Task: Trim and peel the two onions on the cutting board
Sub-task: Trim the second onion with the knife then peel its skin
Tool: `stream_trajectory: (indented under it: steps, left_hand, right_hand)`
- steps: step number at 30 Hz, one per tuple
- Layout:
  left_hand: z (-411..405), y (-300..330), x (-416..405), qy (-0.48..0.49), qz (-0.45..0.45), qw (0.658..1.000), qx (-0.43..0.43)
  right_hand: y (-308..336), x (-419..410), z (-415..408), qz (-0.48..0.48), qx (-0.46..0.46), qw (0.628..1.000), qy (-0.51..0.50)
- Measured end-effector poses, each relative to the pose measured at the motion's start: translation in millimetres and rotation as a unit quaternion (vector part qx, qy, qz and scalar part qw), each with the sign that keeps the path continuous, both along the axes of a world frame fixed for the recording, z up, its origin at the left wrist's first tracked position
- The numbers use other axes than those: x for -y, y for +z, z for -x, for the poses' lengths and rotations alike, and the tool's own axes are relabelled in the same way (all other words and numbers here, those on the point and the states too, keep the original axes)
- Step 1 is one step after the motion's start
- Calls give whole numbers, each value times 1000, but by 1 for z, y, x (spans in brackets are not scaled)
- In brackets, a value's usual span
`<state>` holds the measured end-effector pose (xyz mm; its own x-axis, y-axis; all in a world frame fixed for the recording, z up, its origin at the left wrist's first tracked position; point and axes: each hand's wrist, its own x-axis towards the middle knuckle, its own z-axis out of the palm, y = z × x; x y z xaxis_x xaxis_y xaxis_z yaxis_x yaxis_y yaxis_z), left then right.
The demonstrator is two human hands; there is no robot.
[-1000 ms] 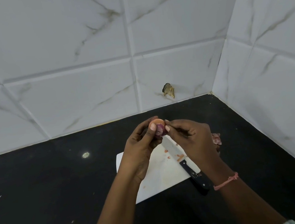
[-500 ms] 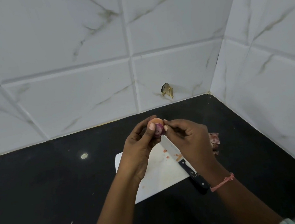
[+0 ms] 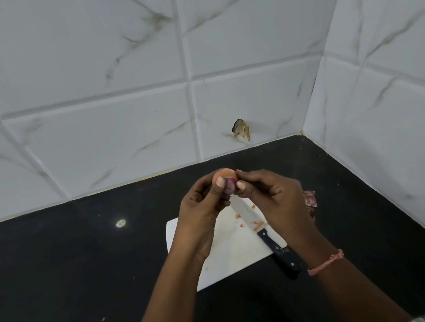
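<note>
The onion (image 3: 225, 183) is held in the air above the far edge of the cutting board (image 3: 227, 250), between both hands. The left hand (image 3: 202, 210) grips it from the left, fingers curled round it and the thumb pressed on its near face. The right hand (image 3: 272, 196) pinches the purple skin on the onion's right side with thumb and forefinger. The orange-capped end points up and away; the loose skin lies directly at the right fingertips, so a pull to the right should strip it. The knife (image 3: 265, 230) lies diagonally on the board, handle over the near right corner. A heap of peelings (image 3: 310, 198) sits past the board's right edge. Against the earlier frames, both grips are unchanged; the onion sits marginally lower.
</note>
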<state>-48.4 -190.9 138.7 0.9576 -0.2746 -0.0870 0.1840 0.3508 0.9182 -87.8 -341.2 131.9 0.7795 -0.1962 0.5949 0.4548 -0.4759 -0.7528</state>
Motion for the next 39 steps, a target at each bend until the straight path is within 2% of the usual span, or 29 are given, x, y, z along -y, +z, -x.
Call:
stream_trajectory:
  steps: [4, 14, 23, 27, 33, 39]
  left_hand:
    - [1, 3, 2, 4, -2, 1000, -4]
    - [3, 4, -1, 29, -70, 996, 54]
    - [0, 4, -10, 16, -104, 992, 72]
    - [0, 5, -12, 7, -111, 991, 72]
    - [1, 9, -14, -28, -118, 989, 82]
    - [4, 10, -12, -69, -89, 992, 62]
  right_hand:
    - [0, -4, 2, 76, 32, 995, -54]
    - [10, -10, 4, 201, -14, 975, -95]
    - [19, -3, -1, 272, -92, 957, -31]
    - [21, -3, -1, 271, -80, 959, -28]
    - [26, 3, -2, 216, -98, 971, -23]
    - [17, 15, -3, 148, -99, 976, -127]
